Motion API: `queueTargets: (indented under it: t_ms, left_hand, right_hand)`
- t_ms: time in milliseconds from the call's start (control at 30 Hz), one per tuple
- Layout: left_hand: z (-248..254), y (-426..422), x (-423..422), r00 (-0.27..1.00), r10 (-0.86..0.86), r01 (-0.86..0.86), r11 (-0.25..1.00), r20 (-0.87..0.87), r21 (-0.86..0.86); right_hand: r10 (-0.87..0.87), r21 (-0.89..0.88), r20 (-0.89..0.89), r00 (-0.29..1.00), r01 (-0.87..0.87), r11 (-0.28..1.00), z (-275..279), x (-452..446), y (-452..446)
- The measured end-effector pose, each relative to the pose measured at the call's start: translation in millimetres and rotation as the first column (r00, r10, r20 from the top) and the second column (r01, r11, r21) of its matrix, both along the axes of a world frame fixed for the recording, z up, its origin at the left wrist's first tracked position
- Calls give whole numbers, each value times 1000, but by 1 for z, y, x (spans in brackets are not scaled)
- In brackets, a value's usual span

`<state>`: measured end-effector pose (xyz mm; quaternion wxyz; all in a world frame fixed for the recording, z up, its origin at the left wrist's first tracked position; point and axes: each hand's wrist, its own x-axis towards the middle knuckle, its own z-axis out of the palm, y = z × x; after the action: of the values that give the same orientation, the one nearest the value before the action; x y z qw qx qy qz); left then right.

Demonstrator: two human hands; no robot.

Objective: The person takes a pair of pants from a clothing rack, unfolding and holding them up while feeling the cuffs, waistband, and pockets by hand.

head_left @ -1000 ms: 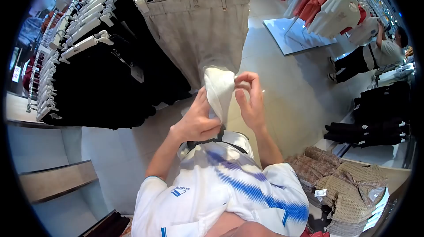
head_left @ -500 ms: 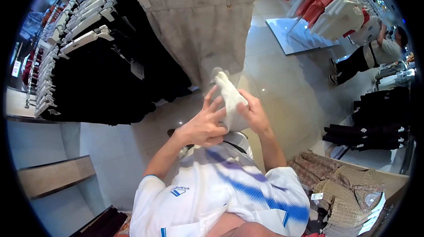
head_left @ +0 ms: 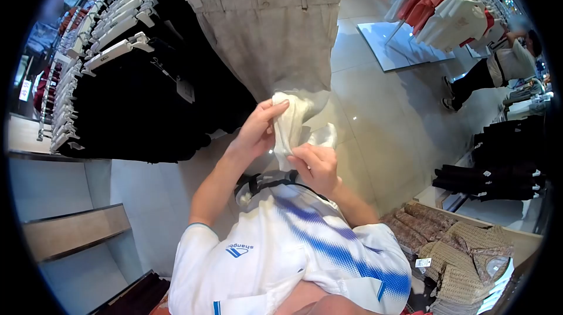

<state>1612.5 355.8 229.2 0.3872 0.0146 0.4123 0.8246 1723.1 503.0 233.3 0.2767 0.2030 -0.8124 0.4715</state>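
In front of my body, below the hanging light beige trousers (head_left: 264,33), both my hands hold a soft white cloth (head_left: 291,117). My left hand (head_left: 257,130) grips its upper left edge, thumb laid over the top. Lower down, my right hand (head_left: 316,165) pinches the cloth between thumb and fingers. A loose fold of it sticks out to the right above that hand. Whether it is a flat cloth or a shaped piece such as a glove, I cannot tell.
Black garments (head_left: 129,104) on white hangers (head_left: 120,54) fill the rack at left. Shelves (head_left: 82,230) stand at lower left. Patterned clothes (head_left: 451,250) lie at lower right, folded black clothes (head_left: 492,177) above them. A person (head_left: 498,68) stands at far right near coral and white shirts (head_left: 437,4).
My left hand has moved up to the cloth's top edge, and my right hand has shifted down and left. The cloth, bunched narrow before, is now spread wider. The person at right has shifted slightly.
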Motion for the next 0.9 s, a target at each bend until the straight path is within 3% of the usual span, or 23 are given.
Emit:
queueTargets:
  t_ms: [33,67,200,300,367,533,633,700,833,900]
  left_hand:
    - [11,3,0,999,32,-32,999,-13,23]
    - [19,6,1,995,98,-97,994,6,-59]
    - [21,5,-1,996,73,-80,989,-55,-128]
    - [19,3,-9,995,86,-95,979,-56,-183]
    - [12,1,-15,991,117,-117,993,58,-3]
    - [16,8,-13,966,220,-219,975,139,-20]
    - [4,6,-18,952,276,-284,958,133,42]
    - [-8,3,-24,953,282,-292,952,110,91]
    - [1,9,-18,975,200,-212,966,93,146]
    - [2,9,-2,983,155,-170,973,103,157]
  right_hand:
    - [2,1,2,1000,-2,1000,-6,3,1]
    - [-34,-29,83,996,37,999,-12,5,3]
    - [-41,-186,270,962,94,978,-24,10,8]
    - [-16,-125,277,961,52,991,-30,8,12]
    - [6,-85,263,965,17,996,-30,6,13]
    - [49,-42,214,976,-41,998,-27,-1,10]
    - [78,-176,321,944,-21,984,-32,-4,8]
    - [206,-450,383,901,-13,893,-33,-6,6]
    - [274,-570,415,867,13,821,-24,-22,9]
    - [240,-667,415,878,115,736,-3,-36,9]
